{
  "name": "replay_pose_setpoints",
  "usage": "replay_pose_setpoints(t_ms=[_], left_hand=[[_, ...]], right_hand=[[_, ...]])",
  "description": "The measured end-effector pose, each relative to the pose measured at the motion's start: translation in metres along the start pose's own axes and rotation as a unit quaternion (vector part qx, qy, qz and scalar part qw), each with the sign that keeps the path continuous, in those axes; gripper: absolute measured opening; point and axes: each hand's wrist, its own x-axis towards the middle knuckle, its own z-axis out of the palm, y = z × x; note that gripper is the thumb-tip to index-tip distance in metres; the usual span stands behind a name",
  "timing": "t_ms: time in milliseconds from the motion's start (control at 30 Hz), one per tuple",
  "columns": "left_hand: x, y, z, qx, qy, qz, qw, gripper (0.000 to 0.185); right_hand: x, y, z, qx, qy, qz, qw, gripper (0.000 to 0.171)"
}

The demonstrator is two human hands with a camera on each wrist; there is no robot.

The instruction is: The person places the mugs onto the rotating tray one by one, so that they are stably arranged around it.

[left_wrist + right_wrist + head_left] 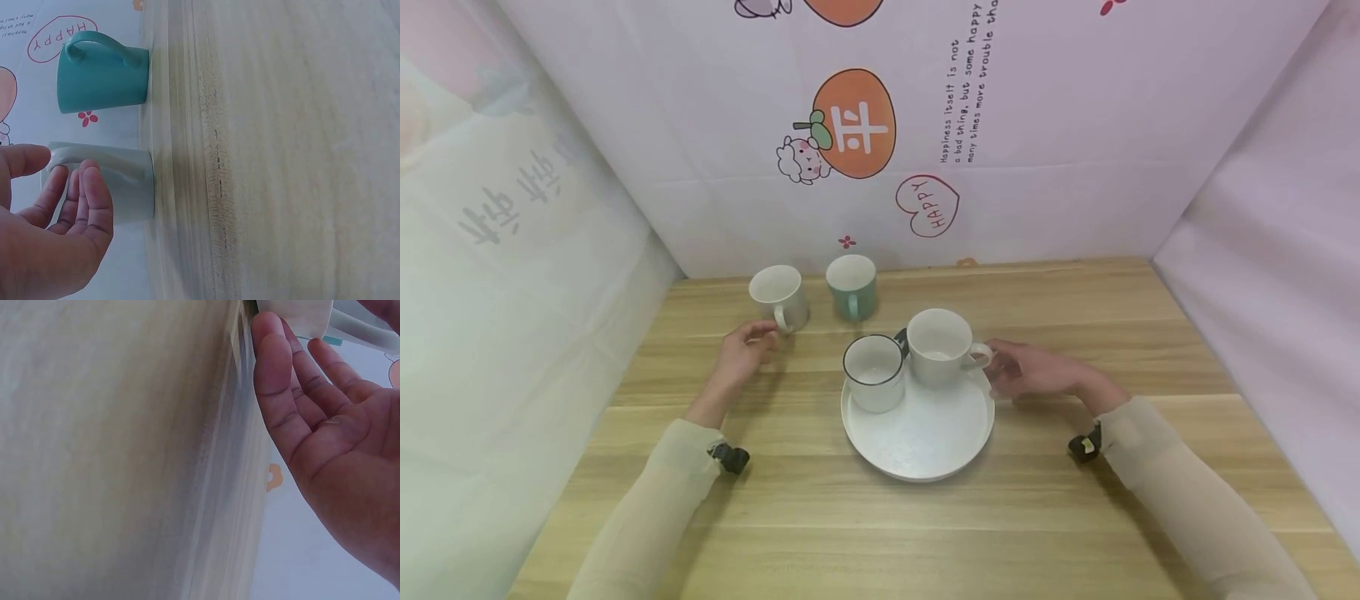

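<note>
At the back left stands a white mug (777,293), its handle turned toward the front. My left hand (747,354) is at that handle, thumb and index finger closing on it in the left wrist view. On a round white tray (925,454) sit a dark-rimmed white mug (875,379) and a larger white mug (938,342). By the larger mug's right-hand handle is my right hand (1030,369), fingers loosely extended beside the tray; the right wrist view shows no grip on it.
A green mug (852,292) stands at the back, right of the left-hand white mug. Printed cloth (1037,167) rises behind the wooden table (820,533) and along both sides. Dark wrist devices (728,457) sit at both sleeves.
</note>
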Motion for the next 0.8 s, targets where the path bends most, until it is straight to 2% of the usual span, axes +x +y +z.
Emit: replay_pose_setpoints(t_ms=[267, 500, 800], left_hand=[[0.0027, 0.0002, -0.0013, -0.005, -0.002, -0.013, 0.9999, 0.041], [0.0073, 0.0001, -0.0007, -0.013, -0.011, -0.012, 0.9998, 0.044], [0.0098, 0.0019, -0.0001, -0.021, -0.011, -0.013, 0.9996, 0.047]], right_hand=[[-0.0005, 0.0022, -0.0003, 0.005, -0.010, 0.001, 1.000, 0.063], [-0.0016, 0.0006, -0.0001, -0.006, -0.013, -0.006, 1.000, 0.066], [-0.0031, -0.0028, 0.0014, 0.007, -0.017, -0.007, 1.000, 0.066]])
